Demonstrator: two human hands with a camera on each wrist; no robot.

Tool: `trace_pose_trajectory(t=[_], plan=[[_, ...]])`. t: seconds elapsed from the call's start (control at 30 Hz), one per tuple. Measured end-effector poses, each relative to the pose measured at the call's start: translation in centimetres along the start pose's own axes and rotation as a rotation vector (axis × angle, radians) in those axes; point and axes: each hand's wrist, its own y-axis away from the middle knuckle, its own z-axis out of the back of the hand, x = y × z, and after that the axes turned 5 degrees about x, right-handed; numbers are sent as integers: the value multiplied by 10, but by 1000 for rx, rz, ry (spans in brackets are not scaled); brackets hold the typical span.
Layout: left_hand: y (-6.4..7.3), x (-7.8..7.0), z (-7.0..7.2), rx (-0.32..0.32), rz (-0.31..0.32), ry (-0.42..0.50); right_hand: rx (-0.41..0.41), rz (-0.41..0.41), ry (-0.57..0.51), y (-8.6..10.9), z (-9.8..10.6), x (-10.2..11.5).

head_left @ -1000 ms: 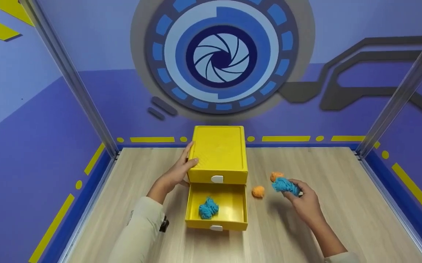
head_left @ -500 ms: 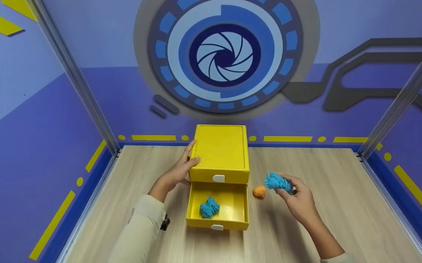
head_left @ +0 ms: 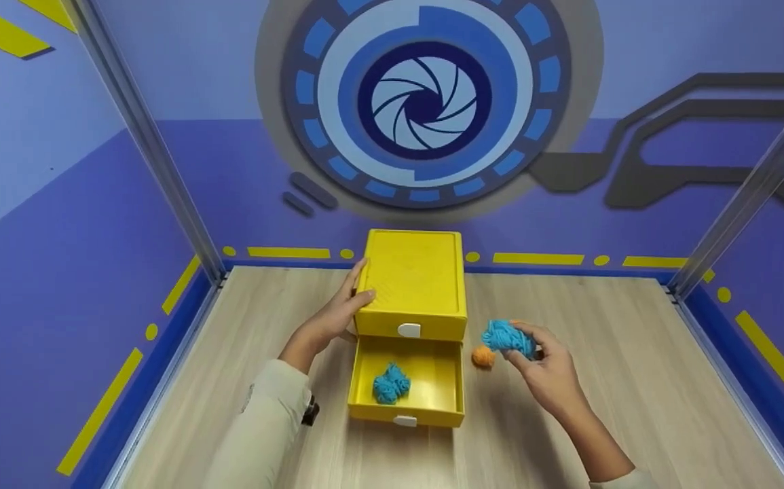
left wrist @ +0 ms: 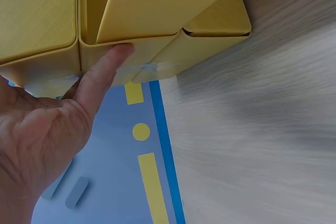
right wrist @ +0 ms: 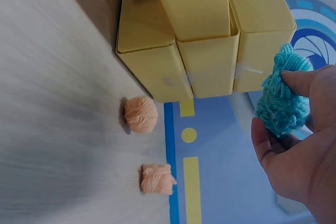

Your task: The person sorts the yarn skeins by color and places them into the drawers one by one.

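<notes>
A yellow drawer cabinet (head_left: 413,272) stands on the table, its middle drawer (head_left: 436,416) pulled out. My left hand (head_left: 327,322) rests on the cabinet's left side, thumb over the top edge; the left wrist view shows a straight finger against the side wall. Inside the drawer, toward its left, lies a bundle of blue yarn (head_left: 390,384). To the right of the cabinet, my right hand (head_left: 554,377) holds a ball of blue yarn (right wrist: 286,98) between thumb and fingers, raised above the table.
Two small orange yarn balls lie on the table right of the cabinet: a rounder one (head_left: 482,356) nearer it, and another (right wrist: 157,179) mostly hidden behind the right hand in the head view. A patterned blue wall (head_left: 534,231) rises behind the table (head_left: 263,421).
My right hand has moved left toward the cabinet with the blue yarn ball, covering most of one orange ball. The left hand stays on the cabinet; the drawer has not moved.
</notes>
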Motion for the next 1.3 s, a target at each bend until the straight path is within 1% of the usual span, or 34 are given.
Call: trace_pose_trajectory(t=[0.13, 0.2, 0.43, 0.57, 0.67, 0.87, 1.3], plan=[[0, 1, 0, -11, 7, -1, 16, 15, -4, 1, -4, 8], [1, 2, 0, -15, -1, 2, 22, 26, -11, 1, -7, 12], [0, 4, -1, -17, 1, 25, 70, 33, -81, 4, -14, 24], [-1, 4, -1, -14, 2, 14, 77, 35, -101, 5, -18, 30], [-1, 2, -2, -14, 5, 4, 74, 59, -118, 7, -20, 34], [0, -1, -2, -16, -3, 15, 55, 122, -80, 9, -25, 40], [0, -1, 0, -14, 4, 21, 150, 162, -97, 10, -42, 50]])
